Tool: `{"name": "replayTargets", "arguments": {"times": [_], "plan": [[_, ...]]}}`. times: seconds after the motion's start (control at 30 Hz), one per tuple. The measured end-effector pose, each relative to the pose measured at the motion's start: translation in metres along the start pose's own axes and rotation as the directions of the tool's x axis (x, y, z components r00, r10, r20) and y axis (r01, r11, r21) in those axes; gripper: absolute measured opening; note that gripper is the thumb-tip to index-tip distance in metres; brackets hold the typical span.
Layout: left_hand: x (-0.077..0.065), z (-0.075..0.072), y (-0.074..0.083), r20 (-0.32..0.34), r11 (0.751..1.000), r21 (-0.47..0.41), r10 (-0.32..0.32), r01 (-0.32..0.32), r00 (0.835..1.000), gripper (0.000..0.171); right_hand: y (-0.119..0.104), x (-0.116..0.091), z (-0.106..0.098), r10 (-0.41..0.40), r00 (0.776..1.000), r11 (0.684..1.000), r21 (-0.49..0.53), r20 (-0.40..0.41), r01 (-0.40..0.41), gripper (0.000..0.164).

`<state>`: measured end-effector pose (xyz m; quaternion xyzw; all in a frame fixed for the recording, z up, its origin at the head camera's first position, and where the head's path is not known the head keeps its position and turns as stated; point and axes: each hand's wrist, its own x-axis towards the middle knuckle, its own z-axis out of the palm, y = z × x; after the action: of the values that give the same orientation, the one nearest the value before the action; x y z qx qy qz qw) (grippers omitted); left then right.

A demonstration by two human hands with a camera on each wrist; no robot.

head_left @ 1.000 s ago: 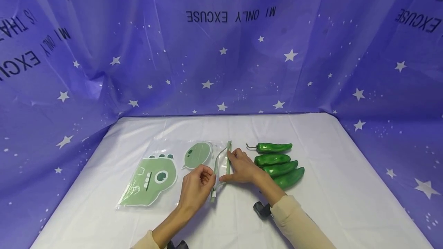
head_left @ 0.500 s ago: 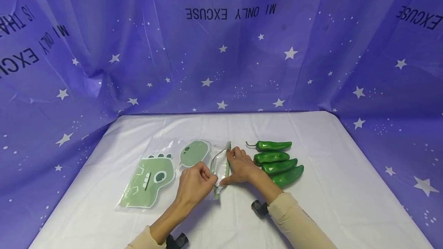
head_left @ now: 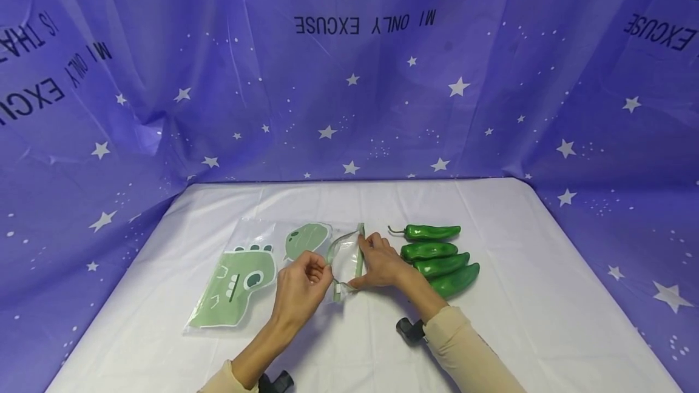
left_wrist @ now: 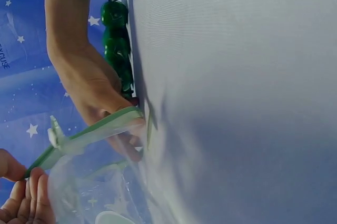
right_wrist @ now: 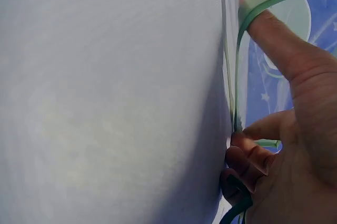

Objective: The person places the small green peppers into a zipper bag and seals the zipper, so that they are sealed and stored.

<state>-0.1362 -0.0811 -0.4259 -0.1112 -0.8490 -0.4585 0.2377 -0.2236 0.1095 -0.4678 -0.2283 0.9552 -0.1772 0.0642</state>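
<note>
A clear zip bag [head_left: 232, 287] with a green monster print lies on the white table, its green-edged mouth toward the right. My left hand [head_left: 301, 284] pinches the upper lip of that mouth, drawn away from the lower one. In the left wrist view the green zip edge [left_wrist: 100, 125] runs from the pinching fingers toward the other hand. My right hand [head_left: 384, 264], thumb and forefinger spread, presses the lower lip against the table. The right wrist view has its thumb [right_wrist: 287, 50] extended inside the mouth near a corner. Several green peppers [head_left: 429, 251] lie just right of this hand.
The topmost pepper [head_left: 432, 233] has a long curved stem; my right forearm overlaps the lowest pepper [head_left: 455, 282]. A purple curtain [head_left: 349, 90] with stars hangs behind and beside the white table [head_left: 546, 320]. Black wrist mounts [head_left: 411, 331] sit under the forearms.
My left hand has shifted slightly left with the bag's upper lip, and the mouth gapes wider. The right hand stays on the lower lip; the peppers have not moved.
</note>
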Motion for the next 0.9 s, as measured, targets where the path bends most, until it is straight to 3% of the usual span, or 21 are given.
{"name": "replayTargets", "arguments": {"times": [0.3, 0.53, 0.9], "plan": [[0.0, 0.004, -0.005, -0.026, 0.998, -0.058, 0.032, -0.034, 0.999, 0.013, 0.002, 0.001, -0.002, 0.007, 1.0, 0.997, 0.077, -0.017, -0.006, 0.116], [0.0, 0.006, -0.007, 0.002, 0.998, -0.055, 0.039, -0.039, 0.999, 0.012, 0.004, 0.0, -0.008, -0.003, 0.998, 0.993, 0.12, -0.066, 0.011, 0.113], [0.0, 0.006, -0.008, 0.012, 0.998, -0.045, 0.032, -0.032, 0.999, 0.013, 0.014, -0.007, -0.026, -0.056, 0.983, 0.963, 0.251, -0.177, 0.1, 0.101]]}}
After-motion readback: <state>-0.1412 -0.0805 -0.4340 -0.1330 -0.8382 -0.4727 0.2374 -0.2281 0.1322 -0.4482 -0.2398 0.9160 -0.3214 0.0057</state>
